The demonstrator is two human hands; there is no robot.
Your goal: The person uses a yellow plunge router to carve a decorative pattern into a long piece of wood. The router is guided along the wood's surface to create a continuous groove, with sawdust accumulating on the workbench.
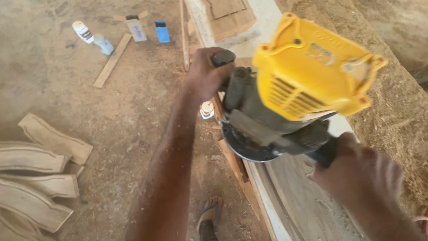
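A wood router [290,93] with a yellow top and dark body fills the middle of the head view. My left hand [207,73] is closed around its far black handle. My right hand [361,172], blurred, grips the near black handle at the lower right. The router's round base rests on a curved wooden panel [303,201] lying on the workbench [267,18]. The cutter under the base is hidden.
Sawdust is heaped [392,102] along the right of the bench. Several curved wooden pieces [40,174] lie stacked on the dirt floor at the left. Bottles [93,38], small boxes [149,29] and a wooden strip [111,60] lie further off. A sandalled foot [209,218] shows at the bottom.
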